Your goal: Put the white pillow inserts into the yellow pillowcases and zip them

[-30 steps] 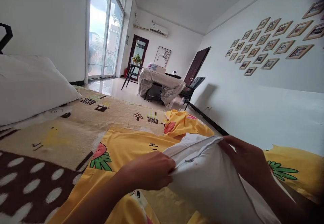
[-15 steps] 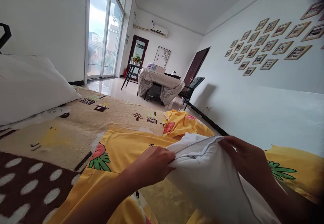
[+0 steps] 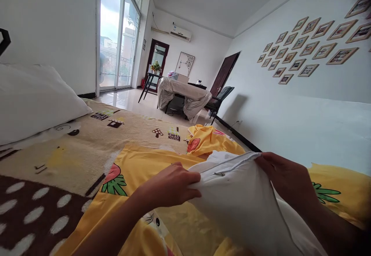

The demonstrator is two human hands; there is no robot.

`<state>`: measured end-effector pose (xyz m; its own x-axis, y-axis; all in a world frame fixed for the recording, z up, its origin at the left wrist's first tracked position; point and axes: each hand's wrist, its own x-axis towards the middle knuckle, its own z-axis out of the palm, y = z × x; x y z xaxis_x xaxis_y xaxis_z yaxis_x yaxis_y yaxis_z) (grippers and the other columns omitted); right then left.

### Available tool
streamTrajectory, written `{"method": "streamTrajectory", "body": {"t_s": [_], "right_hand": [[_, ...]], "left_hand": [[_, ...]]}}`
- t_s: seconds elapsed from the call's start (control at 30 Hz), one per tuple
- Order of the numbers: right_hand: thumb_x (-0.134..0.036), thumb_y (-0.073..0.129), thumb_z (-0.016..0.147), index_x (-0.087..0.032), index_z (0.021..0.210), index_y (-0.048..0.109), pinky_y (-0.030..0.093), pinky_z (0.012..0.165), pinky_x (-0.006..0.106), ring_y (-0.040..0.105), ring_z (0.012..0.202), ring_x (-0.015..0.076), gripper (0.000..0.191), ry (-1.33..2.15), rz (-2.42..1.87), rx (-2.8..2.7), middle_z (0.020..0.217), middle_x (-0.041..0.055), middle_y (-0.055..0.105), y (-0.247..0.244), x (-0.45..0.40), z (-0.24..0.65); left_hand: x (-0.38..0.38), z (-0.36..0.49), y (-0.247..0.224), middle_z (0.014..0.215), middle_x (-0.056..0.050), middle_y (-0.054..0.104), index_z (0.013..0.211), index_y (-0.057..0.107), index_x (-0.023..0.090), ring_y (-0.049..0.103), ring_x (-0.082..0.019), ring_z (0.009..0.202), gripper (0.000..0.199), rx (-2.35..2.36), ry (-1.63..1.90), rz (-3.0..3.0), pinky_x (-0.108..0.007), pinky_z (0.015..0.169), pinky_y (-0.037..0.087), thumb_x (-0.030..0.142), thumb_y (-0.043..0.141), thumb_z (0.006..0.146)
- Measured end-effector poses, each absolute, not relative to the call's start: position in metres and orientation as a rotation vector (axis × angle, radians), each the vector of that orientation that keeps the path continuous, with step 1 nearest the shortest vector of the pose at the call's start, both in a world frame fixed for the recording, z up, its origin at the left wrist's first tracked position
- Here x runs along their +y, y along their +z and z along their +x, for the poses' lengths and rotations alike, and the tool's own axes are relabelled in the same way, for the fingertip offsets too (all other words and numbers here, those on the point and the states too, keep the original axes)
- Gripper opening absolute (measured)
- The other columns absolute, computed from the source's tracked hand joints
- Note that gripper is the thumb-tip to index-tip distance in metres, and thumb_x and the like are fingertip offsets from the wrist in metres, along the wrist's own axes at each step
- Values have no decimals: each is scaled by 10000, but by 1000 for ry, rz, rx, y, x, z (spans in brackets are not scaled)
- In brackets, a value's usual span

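Observation:
A white pillow [image 3: 234, 198] with a zipper along its grey-piped edge is raised in front of me. My left hand [image 3: 176, 182] pinches its near-left corner between thumb and fingers. At the other end of the zipped edge, my right hand [image 3: 284, 175] grips the far corner. The zipper pull hangs on the white cloth between both hands. Beneath the pillow spreads a yellow pillowcase [image 3: 145, 163] printed with carrots and a rabbit face; the pillow covers part of it.
A second white pillow [image 3: 40, 97] lies at the left on the patterned blanket [image 3: 87, 148]. Crumpled yellow cloth [image 3: 214, 138] sits at the bed's far edge, and more yellow fabric [image 3: 344, 190] is at the right. Beyond stand a covered table [image 3: 185, 90] and a chair [image 3: 222, 97].
The pillow's zipped edge is stretched slightly wider, as my right hand has shifted a little right and up. My left thumb and fingers look a bit more spread on the corner.

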<state>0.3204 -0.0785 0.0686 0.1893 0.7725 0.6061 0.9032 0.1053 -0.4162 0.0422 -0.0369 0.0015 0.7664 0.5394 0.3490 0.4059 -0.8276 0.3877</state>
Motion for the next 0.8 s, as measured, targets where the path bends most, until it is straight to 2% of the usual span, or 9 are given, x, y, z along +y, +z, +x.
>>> {"method": "streamTrajectory", "body": {"t_s": [0.1,0.17,0.37,0.47,0.63,0.73,0.8], "right_hand": [[-644,521,706,-211,755,681,488,645,309,622,706,235,465,-189,-1680,-1598,685,33,675,68,-71,326],[-632,533,702,-199,771,682,484,658,310,618,711,231,463,-172,-1690,-1596,693,39,677,67,-65,328],[-598,531,723,-190,755,665,458,618,294,603,684,208,431,-176,-1674,-1616,700,41,675,61,-57,325],[-570,531,735,-195,757,667,465,604,281,613,683,199,400,-189,-1658,-1653,703,20,675,59,-58,322],[-550,520,754,-204,753,678,459,541,256,616,655,188,380,-204,-1664,-1684,705,11,680,61,-69,315],[-535,513,769,-209,759,678,440,485,248,606,612,181,366,-242,-1650,-1718,692,12,678,61,-77,310],[-494,516,794,-217,759,669,445,487,245,615,632,182,319,-282,-1584,-1792,697,14,678,60,-82,303]], "left_hand": [[-32,32,4,733,0,608,761,575,187,536,-152,801,255,771,684,2598,-244,702,371,394,506,893],[-29,25,5,743,-1,624,779,604,184,534,-143,783,273,790,710,2586,-257,751,374,382,471,912],[-26,22,4,762,-7,654,764,590,157,562,-139,741,242,985,720,2651,-341,872,338,222,421,925],[-26,24,2,716,-7,653,741,595,157,564,-134,695,212,1022,720,2659,-338,857,344,206,463,899],[-29,22,5,713,-25,651,721,661,181,568,-163,763,193,1057,640,2569,-248,657,362,316,587,837],[-35,25,8,713,-24,653,780,667,185,568,-162,719,314,1074,693,2491,-263,658,388,474,561,841],[-44,32,10,766,-22,659,881,646,188,580,-167,745,341,1038,828,2444,-290,712,425,507,529,852]]}}
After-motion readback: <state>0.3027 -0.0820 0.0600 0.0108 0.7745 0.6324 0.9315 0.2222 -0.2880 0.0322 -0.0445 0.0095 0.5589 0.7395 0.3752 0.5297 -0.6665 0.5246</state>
